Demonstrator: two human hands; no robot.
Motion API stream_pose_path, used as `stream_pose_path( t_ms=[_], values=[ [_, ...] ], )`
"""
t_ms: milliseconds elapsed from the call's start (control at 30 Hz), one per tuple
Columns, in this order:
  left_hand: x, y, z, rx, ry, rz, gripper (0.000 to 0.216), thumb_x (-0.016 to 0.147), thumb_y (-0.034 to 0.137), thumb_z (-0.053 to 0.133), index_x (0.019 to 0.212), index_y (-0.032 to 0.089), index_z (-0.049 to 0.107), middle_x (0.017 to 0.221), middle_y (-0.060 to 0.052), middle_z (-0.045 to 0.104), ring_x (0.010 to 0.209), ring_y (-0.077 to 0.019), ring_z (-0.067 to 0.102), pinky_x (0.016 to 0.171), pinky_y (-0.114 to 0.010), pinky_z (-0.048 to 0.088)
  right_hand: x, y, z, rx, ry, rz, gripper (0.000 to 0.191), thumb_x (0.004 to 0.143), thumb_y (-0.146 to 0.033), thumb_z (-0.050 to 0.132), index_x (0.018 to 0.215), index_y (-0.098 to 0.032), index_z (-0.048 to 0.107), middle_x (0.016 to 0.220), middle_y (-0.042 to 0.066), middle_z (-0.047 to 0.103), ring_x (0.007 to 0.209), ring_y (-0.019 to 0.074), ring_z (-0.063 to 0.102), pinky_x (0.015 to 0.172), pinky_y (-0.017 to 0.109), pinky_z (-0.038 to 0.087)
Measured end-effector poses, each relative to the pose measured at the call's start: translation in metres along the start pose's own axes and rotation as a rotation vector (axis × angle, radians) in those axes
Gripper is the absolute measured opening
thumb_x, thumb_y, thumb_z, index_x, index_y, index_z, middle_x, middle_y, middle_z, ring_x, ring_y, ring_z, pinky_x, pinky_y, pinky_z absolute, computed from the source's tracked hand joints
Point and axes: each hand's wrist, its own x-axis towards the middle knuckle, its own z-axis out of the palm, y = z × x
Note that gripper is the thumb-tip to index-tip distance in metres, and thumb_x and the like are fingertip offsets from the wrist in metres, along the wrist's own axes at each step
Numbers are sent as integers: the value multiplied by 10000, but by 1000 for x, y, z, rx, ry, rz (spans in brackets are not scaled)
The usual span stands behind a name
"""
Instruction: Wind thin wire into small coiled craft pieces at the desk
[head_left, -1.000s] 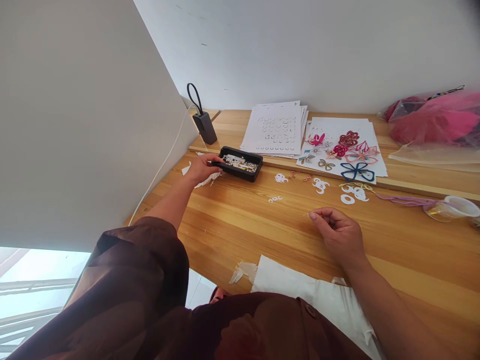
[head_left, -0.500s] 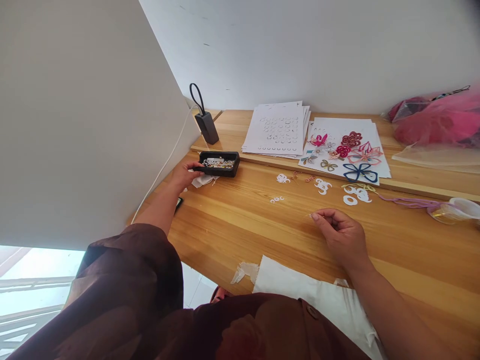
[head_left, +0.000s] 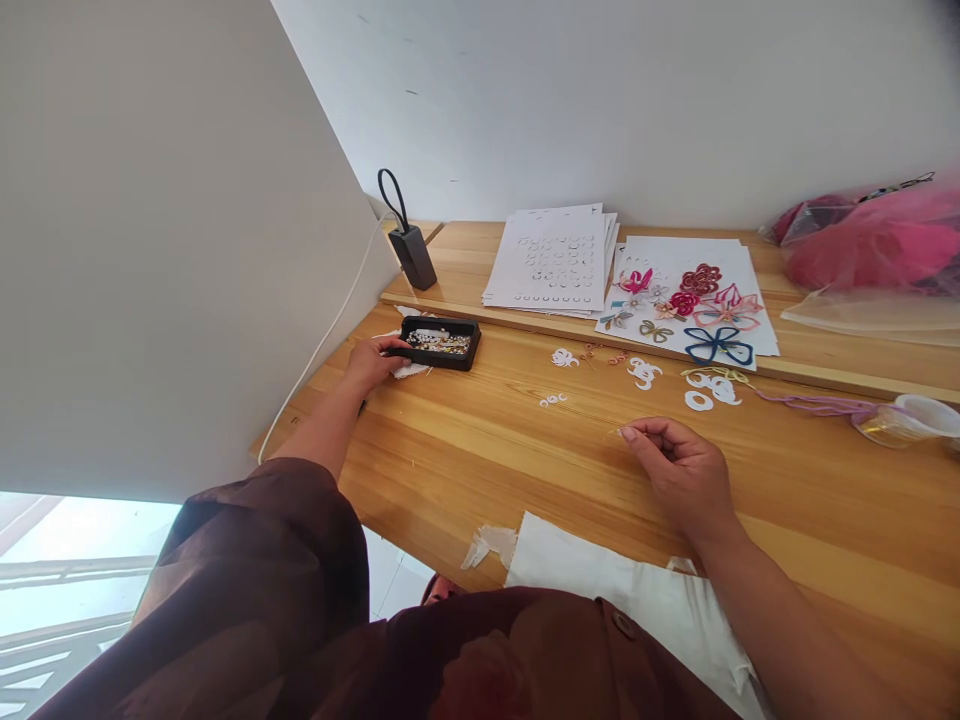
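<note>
My left hand (head_left: 379, 362) grips the left end of a small black tray (head_left: 469, 358) full of mixed beads (head_left: 439, 341), fingers on its rim. Under that end of the tray lies a crumpled white tissue (head_left: 412, 371). Over the wooden table, my right hand (head_left: 679, 465) pinches something tiny and thin between thumb and forefinger; too small to make out. Little white paper rings and crescents (head_left: 553, 400) lie to the left of it. More white paper cutouts (head_left: 643, 373) sit farther back, beside small copper-coloured pieces (head_left: 618, 358).
On the raised back ledge stand a black power bank (head_left: 412, 258) with a white cable, printed sheets (head_left: 547, 260) and flower ornaments (head_left: 701, 280) on paper. At right are a pink tulle bag (head_left: 877, 245) and a ribbon roll (head_left: 911, 417). White cloth (head_left: 600, 575) covers the front edge.
My left hand has brought the bead tray slightly toward me, and it now lies flatter on the table. The right hand has stayed in place, still pinching.
</note>
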Motion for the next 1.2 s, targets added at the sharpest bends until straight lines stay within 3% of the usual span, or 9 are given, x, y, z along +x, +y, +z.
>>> stream_pose_path(
  t_ms=[267,467,567,700,767,833,933,1100,1200],
  values=[
    [-1,18,23,2,10,23,325,608,248,763,930,211,790,1125,-46,751,1057,-259,677,1013,-372,491,0,-3,-2,-8,8,-1,200,794,-410,729,802,-211,720,642,0,605,586,127,483,546,252,392],
    [3,27,38,65,34,19,370,638,211,739,1005,177,781,987,-58,759,941,-264,680,943,-388,513,-1,-3,0,-7,2,-6,209,800,-420,728,809,-211,724,639,-2,605,571,123,472,524,253,365],
    [1,34,38,87,57,48,443,649,171,731,1092,162,753,1070,-80,744,1004,-277,669,965,-399,508,0,-1,0,-2,-2,-13,203,803,-420,726,811,-218,726,645,1,614,578,131,490,523,256,369],
    [-23,59,42,114,212,117,490,755,151,650,1244,159,662,1379,-116,606,1322,-279,519,1089,-387,434,0,1,-1,-13,7,-20,181,800,-412,734,823,-233,733,651,-4,625,586,136,508,535,259,389],
    [-45,79,53,60,296,248,383,819,175,622,1198,158,670,1348,-131,620,1292,-262,544,1051,-381,463,0,3,-1,-15,16,-24,175,797,-410,741,829,-238,736,659,-4,635,596,139,519,546,261,400],
    [-72,103,70,-63,292,406,252,875,223,612,1106,172,699,1224,-116,685,1193,-233,601,1050,-378,462,0,3,-1,-17,27,-21,178,787,-410,751,830,-238,740,664,-2,646,600,140,525,556,264,412],
    [-114,142,98,-258,104,530,168,911,323,633,920,192,738,1045,-84,739,1062,-209,648,1019,-365,469,0,2,1,-7,40,-15,188,769,-416,765,822,-236,742,666,3,652,594,141,521,550,266,415],
    [-158,199,135,-622,-338,295,412,933,513,576,737,177,712,796,-48,715,801,-157,643,792,-288,498,-2,-5,3,8,59,-6,207,740,-433,784,793,-239,734,646,0,630,575,139,502,523,269,395],
    [-164,221,152,-840,-411,248,294,880,448,651,861,163,723,934,-63,723,854,-145,634,746,-256,493,-3,-8,3,10,67,23,235,735,-450,793,810,-235,738,634,-7,618,546,128,466,501,269,366]
  ],
)
